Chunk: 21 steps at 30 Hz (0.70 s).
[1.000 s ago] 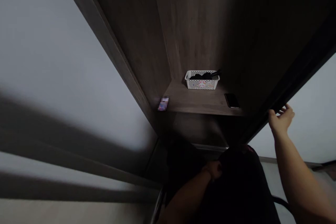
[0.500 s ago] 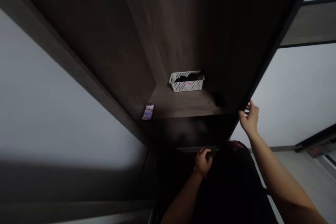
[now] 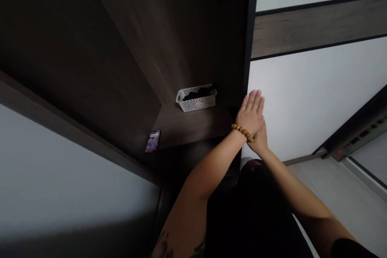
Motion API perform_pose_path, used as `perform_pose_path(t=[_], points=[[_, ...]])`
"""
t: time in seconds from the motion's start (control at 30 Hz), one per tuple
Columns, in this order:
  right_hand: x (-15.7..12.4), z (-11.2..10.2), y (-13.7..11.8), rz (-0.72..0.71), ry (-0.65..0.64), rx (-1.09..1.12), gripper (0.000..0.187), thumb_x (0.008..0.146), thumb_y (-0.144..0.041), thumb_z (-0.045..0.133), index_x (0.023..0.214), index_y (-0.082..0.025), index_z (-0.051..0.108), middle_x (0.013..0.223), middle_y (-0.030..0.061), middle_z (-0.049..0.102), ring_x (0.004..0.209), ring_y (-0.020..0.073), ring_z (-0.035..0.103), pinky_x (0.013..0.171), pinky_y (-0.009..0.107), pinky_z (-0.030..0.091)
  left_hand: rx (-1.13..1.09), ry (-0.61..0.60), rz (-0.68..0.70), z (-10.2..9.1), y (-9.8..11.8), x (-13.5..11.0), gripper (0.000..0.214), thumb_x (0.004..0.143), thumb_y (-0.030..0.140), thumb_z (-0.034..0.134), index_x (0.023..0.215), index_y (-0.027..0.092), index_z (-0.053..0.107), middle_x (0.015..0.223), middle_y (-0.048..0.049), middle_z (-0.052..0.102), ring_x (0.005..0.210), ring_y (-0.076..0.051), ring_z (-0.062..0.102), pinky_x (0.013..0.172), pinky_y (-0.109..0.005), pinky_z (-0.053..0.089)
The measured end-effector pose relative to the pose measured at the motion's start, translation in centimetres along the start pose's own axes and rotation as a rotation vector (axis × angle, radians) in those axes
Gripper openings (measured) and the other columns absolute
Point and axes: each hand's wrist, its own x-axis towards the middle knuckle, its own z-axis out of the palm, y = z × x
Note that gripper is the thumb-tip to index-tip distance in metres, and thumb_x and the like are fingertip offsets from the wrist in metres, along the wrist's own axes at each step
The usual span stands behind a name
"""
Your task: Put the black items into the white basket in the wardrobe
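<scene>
My left hand (image 3: pixel 251 111), with a bead bracelet at the wrist, is stretched flat with its fingers together, lying on the left edge of a white sliding door (image 3: pixel 305 96). My right hand (image 3: pixel 260 142) sits just behind and below it against the same door, its fingers covered by the left hand. Neither hand holds anything that I can see. Left of the hands, a dark wooden wardrobe shelf (image 3: pixel 193 127) carries a white perforated basket (image 3: pixel 196 99) with dark items in it.
A small colourful blurred item (image 3: pixel 152 141) lies at the shelf's front left corner. The wardrobe's dark side wall (image 3: pixel 99 68) runs up the left. A dark wood band (image 3: pixel 317 24) crosses the door. A floor track (image 3: pixel 353 137) shows at the right.
The door has come left across the opening and now hides the dark phone on the shelf. My left hand rose from below to the door edge, over my right hand.
</scene>
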Motion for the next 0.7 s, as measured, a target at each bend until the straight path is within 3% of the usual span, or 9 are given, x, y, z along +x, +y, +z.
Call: perform_pose_path(t=[0.07,0.13,0.23,0.33,0.43,0.57,0.7], points=[[0.6,-2.1,1.3,-0.004,0.141,-0.102,0.075,0.087,-0.044,0.058,0.155,-0.015,0.046,0.154,0.0247,0.046,0.143,0.045,0.045,0.113,0.072,0.043,0.031,-0.014,-0.027,0.1,-0.3,0.4,0.077,0.098,0.031,0.05,0.166,0.0,0.033,0.178,-0.022,0.023,0.169,-0.033,0.012,0.138,-0.056,0.012],[1.8,-4.9,3.0,0.017,0.232,-0.207,0.073,0.086,-0.041,0.058,0.152,-0.012,0.05,0.158,0.026,0.041,0.15,0.0443,0.039,0.121,0.07,0.036,0.053,-0.024,-0.038,-0.1,-0.7,0.0,0.08,0.097,0.034,0.053,0.166,-0.001,0.032,0.179,-0.0232,0.021,0.169,-0.034,0.01,0.138,-0.056,0.011],[4.3,-9.4,5.6,0.137,0.245,-0.316,0.072,0.091,-0.042,0.058,0.156,-0.013,0.048,0.169,0.0255,0.029,0.16,0.0418,0.022,0.127,0.067,0.027,0.074,-0.039,-0.05,-0.8,-0.8,-1.0,0.082,0.094,0.029,0.057,0.167,0.0,0.032,0.179,-0.0237,0.019,0.169,-0.035,0.009,0.138,-0.056,0.01],[6.3,-12.0,7.6,0.233,0.194,-0.356,0.07,0.096,-0.049,0.055,0.158,-0.015,0.048,0.175,0.023,0.021,0.163,0.039,0.013,0.128,0.065,0.022,0.076,-0.025,-0.089,-1.7,0.0,-1.5,0.087,0.09,0.026,0.062,0.167,0.001,0.031,0.179,-0.0261,0.018,0.168,-0.039,0.01,0.137,-0.06,0.01],[7.0,-11.8,8.3,0.189,0.13,-0.338,0.082,0.096,-0.056,0.052,0.164,-0.012,0.037,0.179,0.0226,0.012,0.165,0.0395,0.008,0.13,0.068,0.014,0.08,0.014,-0.086,-2.7,1.2,-1.3,0.09,0.089,0.029,0.065,0.168,0.004,0.031,0.179,-0.0244,0.021,0.167,-0.043,0.009,0.135,-0.066,0.007],[6.7,-9.6,8.1,0.138,0.123,-0.309,0.094,0.097,-0.06,0.045,0.171,-0.01,0.017,0.18,0.0227,0.0,0.167,0.0413,-0.005,0.128,0.077,0.009,0.124,0.033,-0.03,-3.8,2.2,-0.3,0.083,0.093,0.032,0.062,0.17,0.015,0.034,0.181,-0.0162,0.022,0.169,-0.04,0.007,0.134,-0.069,0.005],[5.9,-8.3,7.2,0.127,0.139,-0.28,0.099,0.097,-0.061,0.044,0.173,-0.009,0.006,0.179,0.0241,-0.011,0.166,0.0441,-0.016,0.125,0.081,0.007,0.162,0.019,-0.155,-3.8,2.2,0.6,0.085,0.096,0.046,0.064,0.171,0.022,0.033,0.181,-0.0142,0.021,0.168,-0.044,0.003,0.129,-0.078,0.007]])
